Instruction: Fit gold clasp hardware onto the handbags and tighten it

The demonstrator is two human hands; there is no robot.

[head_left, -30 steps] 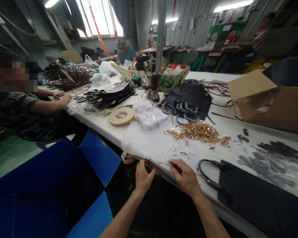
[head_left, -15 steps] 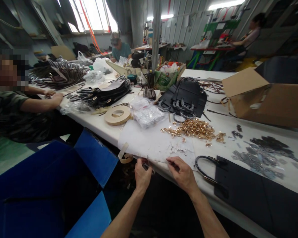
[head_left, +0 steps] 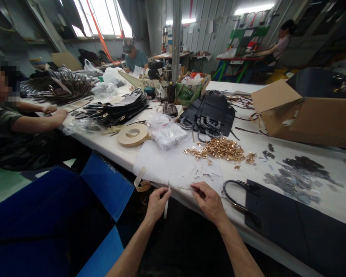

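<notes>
My left hand (head_left: 157, 203) is at the table's front edge, thumb and forefinger pinched on a narrow pale strip (head_left: 165, 209) that hangs below the fingers. To its right, my right hand (head_left: 208, 201) is closed with its fingertips together by the edge of a white sheet (head_left: 155, 159). Whether anything small sits in those fingertips is hidden. A black bag panel (head_left: 294, 223) with a curved black handle (head_left: 230, 188) lies right of my right hand. A loop of beige tape (head_left: 140, 181) hangs over the table edge, left of my left hand.
Gold metal fittings (head_left: 223, 149) lie heaped beyond the sheet, and grey metal plates (head_left: 296, 177) to the right. A tape roll (head_left: 132, 134) and a plastic-wrapped pack (head_left: 168, 134) sit further back. A blue box (head_left: 106, 181) stands lower left. Co-workers are at left and behind.
My left hand has moved a little left and turned, and the pale strip now shows hanging from it. My right hand has hardly moved. The view has shifted slightly right.
</notes>
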